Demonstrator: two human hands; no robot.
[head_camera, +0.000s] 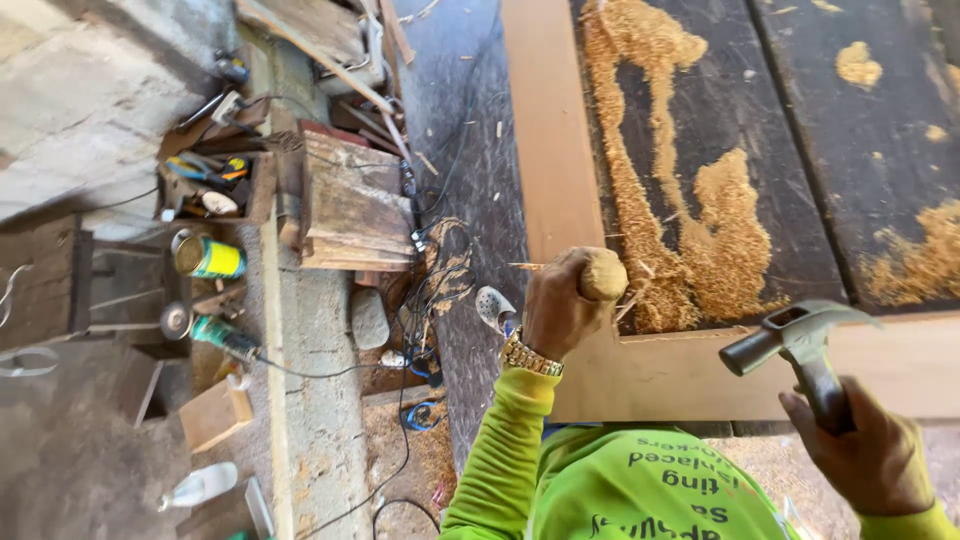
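Left hand (558, 310) grips a wooden-handled chisel (600, 276) at the door frame's (545, 150) lower-centre corner joint; right hand (872, 450) clasps a raised claw hammer (800, 335). Shavings (720, 240) already piled, chiselling seemingly unfinished.

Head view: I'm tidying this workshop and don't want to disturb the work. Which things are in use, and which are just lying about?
In use:
- wooden-handled tool, held in the left hand
- hammer, held in the right hand
- wooden frame
- sawdust on the dark board

Lying about:
- yellow-green can
- angle grinder
- tool box
- stone
- cables
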